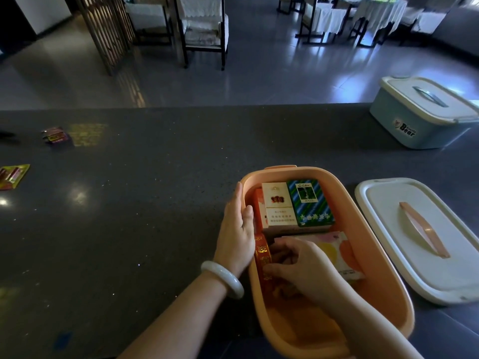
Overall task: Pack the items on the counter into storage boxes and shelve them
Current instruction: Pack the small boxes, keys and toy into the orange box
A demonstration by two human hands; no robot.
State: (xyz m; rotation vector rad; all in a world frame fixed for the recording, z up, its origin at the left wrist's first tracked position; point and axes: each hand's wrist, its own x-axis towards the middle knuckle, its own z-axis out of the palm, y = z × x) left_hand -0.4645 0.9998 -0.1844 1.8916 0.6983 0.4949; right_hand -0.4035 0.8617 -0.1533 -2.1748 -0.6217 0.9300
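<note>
A dark speckled bench (145, 203) is stretching across the middle of the frame, its far edge running along the upper third, with a dining room floor and chairs beyond. At lower centre an open peach storage box (383, 257) is sitting with its long axis running from the bottom of the frame toward upper left; its white lid (388, 229), handle up, is lying flat just beside it at right, and a closed blue storage box (414, 117) is standing at the far right edge of the bench. Inside the peach box, a white-and-gold pack (278, 206) and a green striped pack (309, 202) are lying side by side at the far end, with a pastel carton (337, 252) nearer. The left hand (237, 229), fingers straight, is steadying the box's left wall from outside. The right hand (300, 268) is reaching into the box, fingers curled and appearing to pinch a red-and-gold pack (261, 252) standing on edge against the left inner wall, directly left of its fingertips. Two small packets, one purple (55, 136) and one yellow (13, 176), are waiting at far left, well apart from the box and nearer the left hand; open bench is lying between them.
</note>
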